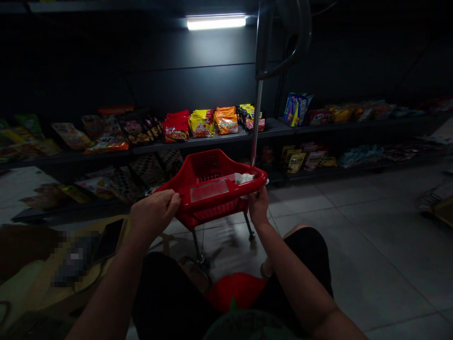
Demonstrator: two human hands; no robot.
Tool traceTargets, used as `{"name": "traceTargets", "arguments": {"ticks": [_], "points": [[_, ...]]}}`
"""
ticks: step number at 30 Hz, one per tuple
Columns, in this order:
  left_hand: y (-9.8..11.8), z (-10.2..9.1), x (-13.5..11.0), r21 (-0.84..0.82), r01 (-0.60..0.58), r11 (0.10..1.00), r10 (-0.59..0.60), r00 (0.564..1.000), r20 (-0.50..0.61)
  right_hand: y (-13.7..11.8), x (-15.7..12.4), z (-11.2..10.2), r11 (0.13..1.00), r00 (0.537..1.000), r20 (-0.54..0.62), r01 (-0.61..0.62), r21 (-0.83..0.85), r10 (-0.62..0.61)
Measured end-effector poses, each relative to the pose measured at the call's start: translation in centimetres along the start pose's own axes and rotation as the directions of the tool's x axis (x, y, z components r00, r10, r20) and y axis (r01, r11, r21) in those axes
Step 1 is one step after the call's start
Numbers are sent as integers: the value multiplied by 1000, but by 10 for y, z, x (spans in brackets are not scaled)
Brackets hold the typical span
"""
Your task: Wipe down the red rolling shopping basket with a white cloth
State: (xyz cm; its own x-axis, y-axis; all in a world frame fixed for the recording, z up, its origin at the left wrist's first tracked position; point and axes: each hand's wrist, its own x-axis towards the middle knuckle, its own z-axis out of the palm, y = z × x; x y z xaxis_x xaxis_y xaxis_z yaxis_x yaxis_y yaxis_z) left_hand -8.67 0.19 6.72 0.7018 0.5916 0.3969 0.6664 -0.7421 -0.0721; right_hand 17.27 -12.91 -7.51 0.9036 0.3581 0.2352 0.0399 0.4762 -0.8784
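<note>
I see the left hand point(155, 212) clasping a red cart point(212, 204), the right hand point(258, 208) gripping its corner with white cloth point(243, 178). Tiled floor point(336, 224) opens rightward.

Light: 1 white tube lamp point(216, 22), horiz., brightest patch just below it; far L & R ends v. dim.
Back panel point(219, 80): dk, flat, horiz. seam below lamp.
Upper shelf point(278, 126): dk, runs L to R, coloured pkts point(226, 122) nr front edge.
Lower shelf point(304, 175): also dk, more pkts along it.
Floor point(357, 255): lg grey tiles, thin joints, dim, meets lower shelf's front edge.
</note>
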Motion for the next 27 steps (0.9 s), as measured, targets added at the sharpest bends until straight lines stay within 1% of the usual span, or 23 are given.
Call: {"name": "traceTargets", "arguments": {"ticks": [2, 3, 4, 6, 7, 9, 11, 12, 13, 15, 16, 17, 18, 19, 21, 22, 23, 24, 25, 26, 27], "points": [[-2, 2, 4, -5, 11, 1000, -11, 1000, 7, 2, 6, -9, 973, 993, 59, 114, -203, -104], [-3, 4, 5, -7, 10, 1000, -10, 1000, 9, 3, 8, -13, 943, 988, 94, 147, -298, -124], [-5, 5, 7, -10, 4, 1000, -4, 1000, 10, 4, 9, -16, 921, 985, 125, 158, -355, -120], [-8, 8, 8, -21, -19, 1000, 19, 1000, 2, 4, 9, -19, 898, 979, 140, 194, -394, -150], [-10, 10, 8, -27, -30, 999, 30, 1000, -5, 2, 8, -20, 889, 971, 137, 234, -393, -195], [-14, 13, 8, -41, -47, 998, 46, 999, -27, 0, 7, -17, 857, 942, 149, 336, -391, -301], [-16, 15, 9, -53, -59, 997, 56, 997, -49, 2, 6, -14, 834, 917, 194, 397, -384, -348], [-16, 16, 9, -58, -64, 996, 61, 997, -53, 4, 7, -12, 834, 920, 214, 389, -392, -329], [-16, 16, 10, -63, -65, 996, 62, 997, -52, 7, 7, -12, 844, 935, 217, 347, -409, -279], [-14, 16, 12, -71, -56, 996, 53, 998, -43, 13, 7, -14, 865, 973, 192, 207, -457, -131], [-13, 17, 13, -74, -50, 996, 48, 998, -37, 14, 6, -15, 865, 982, 170, 150, -478, -76], [-12, 17, 14, -77, -45, 996, 42, 998, -36, 13, 5, -17, 863, 986, 157, 127, -489, -57], [-11, 17, 14, -81, -43, 996, 40, 999, -37, 11, 4, -18, 861, 985, 153, 147, -487, -82], [-11, 18, 15, -87, -45, 995, 42, 998, -41, 8, 3, -19, 857, 977, 154, 201, -474, -144], [-14, 19, 16, -103, -61, 993, 56, 997, -51, 0, 1, -20, 837, 942, 165, 336, -432, -293], [-17, 20, 16, -115, -71, 991, 65, 996, -58, -2, 2, -20, 827, 924, 189, 383, -413, -333], [-20, 22, 16, -128, -83, 988, 75, 995, -67, -4, 3, -21, 824, 916, 224, 399, -403, -334], [-24, 23, 17, -140, -94, 986, 83, 993, -78, -4, 4, -22, 829, 919, 258, 382, -407, -297], [-28, 25, 18, -151, -102, 983, 89, 992, -89, -4, 6, -25, 839, 932, 276, 338, -426, -235], [-32, 27, 19, -162, -109, 981, 94, 991, -99, -4, 6, -29, 850, 950, 260, 277, -448, -172], [-35, 28, 20, -172, -116, 978, 99, 990, -105, -5, 6, -34, 861, 969, 209, 219, -459, -135]]}}
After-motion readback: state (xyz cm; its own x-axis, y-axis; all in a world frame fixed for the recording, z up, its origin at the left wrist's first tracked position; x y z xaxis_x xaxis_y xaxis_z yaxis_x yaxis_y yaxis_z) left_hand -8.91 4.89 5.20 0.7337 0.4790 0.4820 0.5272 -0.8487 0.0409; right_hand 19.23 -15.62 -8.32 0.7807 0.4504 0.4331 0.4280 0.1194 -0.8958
